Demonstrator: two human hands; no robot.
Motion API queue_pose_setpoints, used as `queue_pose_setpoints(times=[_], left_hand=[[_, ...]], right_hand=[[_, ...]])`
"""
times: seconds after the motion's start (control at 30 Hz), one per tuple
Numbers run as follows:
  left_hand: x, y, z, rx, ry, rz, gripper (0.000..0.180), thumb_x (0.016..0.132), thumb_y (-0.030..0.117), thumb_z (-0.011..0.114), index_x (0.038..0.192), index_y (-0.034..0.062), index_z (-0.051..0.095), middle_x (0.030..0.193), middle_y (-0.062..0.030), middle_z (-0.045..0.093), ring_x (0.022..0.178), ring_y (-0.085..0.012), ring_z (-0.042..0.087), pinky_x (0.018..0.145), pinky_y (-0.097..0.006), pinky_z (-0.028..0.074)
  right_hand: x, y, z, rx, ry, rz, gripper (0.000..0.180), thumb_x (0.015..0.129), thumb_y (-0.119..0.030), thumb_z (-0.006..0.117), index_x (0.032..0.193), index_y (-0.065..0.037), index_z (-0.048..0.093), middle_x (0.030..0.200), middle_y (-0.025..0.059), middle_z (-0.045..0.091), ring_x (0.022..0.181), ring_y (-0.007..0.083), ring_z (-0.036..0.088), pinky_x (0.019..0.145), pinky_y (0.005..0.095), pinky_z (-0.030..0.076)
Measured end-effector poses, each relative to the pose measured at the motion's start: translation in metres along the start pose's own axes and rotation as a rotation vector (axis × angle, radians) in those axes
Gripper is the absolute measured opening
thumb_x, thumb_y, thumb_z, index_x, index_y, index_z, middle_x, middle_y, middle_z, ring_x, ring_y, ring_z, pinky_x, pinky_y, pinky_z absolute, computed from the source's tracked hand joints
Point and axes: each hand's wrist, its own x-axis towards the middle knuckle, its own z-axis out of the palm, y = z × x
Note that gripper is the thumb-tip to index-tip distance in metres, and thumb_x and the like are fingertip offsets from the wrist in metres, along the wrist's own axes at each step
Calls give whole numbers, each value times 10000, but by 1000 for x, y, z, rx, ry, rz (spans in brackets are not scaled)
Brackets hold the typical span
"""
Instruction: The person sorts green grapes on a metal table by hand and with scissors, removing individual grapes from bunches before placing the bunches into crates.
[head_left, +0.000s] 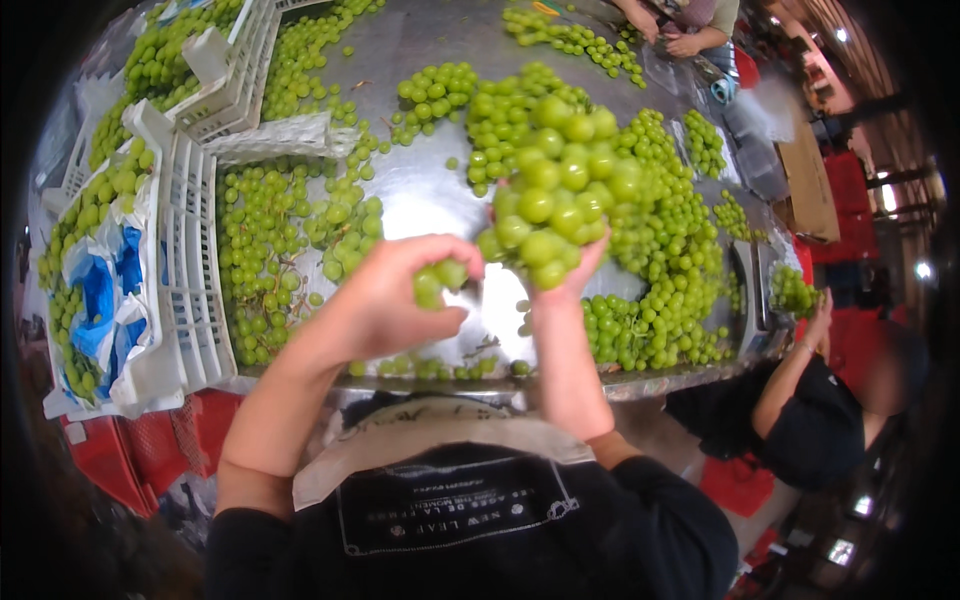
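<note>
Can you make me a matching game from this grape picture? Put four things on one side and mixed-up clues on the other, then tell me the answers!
Things
1. Left hand
2. Right hand
3. Blue-and-white wrapping
4. Metal table

Clues
A. inside a white crate on the left
B. holding up a big grape bunch
C. grey and shiny
D. curled, with green grapes showing between thumb and fingers

Answers
1-D, 2-B, 3-A, 4-C

A full bunch of glossy, round green grapes [560, 188] is held up above the surface [420, 40]; a few grapes [428, 290] show lower left, partly hidden.
</note>
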Motion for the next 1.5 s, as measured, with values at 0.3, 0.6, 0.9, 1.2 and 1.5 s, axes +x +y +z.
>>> queue_pose_setpoints(times=[0.3,0.6,0.9,1.2,1.5], left_hand=[[-54,-90,-8,615,-271,-422,341,747,270,696,1000,47,645,970,-145,611,911,-268,589,792,-378,486],[-97,-160,18,889,-9,-368,267,684,143,671,892,44,534,914,-135,554,847,-316,567,720,-419,478],[-104,-160,26,826,126,-265,174,675,62,601,843,44,557,839,-136,569,805,-320,569,681,-420,480],[-121,-166,13,825,59,-512,209,659,-20,557,857,40,586,890,-154,595,861,-321,573,743,-406,476],[-124,-173,0,839,-21,-450,192,661,41,622,846,37,569,838,-157,596,828,-340,576,722,-406,472]], right_hand=[[6,-29,-13,117,-183,58,671,779,-493,597,1304,-132,385,1289,121,414,1202,331,401,1000,536,369],[-1,-21,-7,371,-195,208,622,804,-408,591,1308,-105,388,1302,142,409,1238,334,364,1034,540,317],[-8,-19,-4,399,-58,244,647,831,-562,419,1300,-116,408,1273,124,451,1195,364,409,1027,551,286],[-18,-12,6,172,98,155,557,790,-427,601,1224,-107,465,1193,132,501,1129,324,476,998,485,399],[-20,-11,10,185,152,171,499,852,-433,482,1233,-112,461,1203,140,507,1123,338,486,987,496,402]])
